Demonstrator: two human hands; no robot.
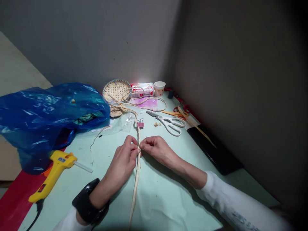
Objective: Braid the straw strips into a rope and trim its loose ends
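Observation:
My left hand (126,153) and my right hand (156,148) meet at the middle of the table, fingertips pinched on a pale braided fibre cord (139,136). Beyond my fingers the cord is twisted or braided; toward me it hangs as loose flat strands (135,189) down the table. A pink binder clip (140,124) sits against the cord just past my hands. Farther back the cord runs to a coiled woven piece (116,110). My fingers hide the exact spot where the strands cross.
White-handled scissors (169,123) lie to the right, near a dark flat board (211,150). A yellow glue gun (54,175) and a blue plastic bag (48,112) are at left. At the back stand a woven basket (117,89), a tissue pack (143,90) and a paper cup (159,89).

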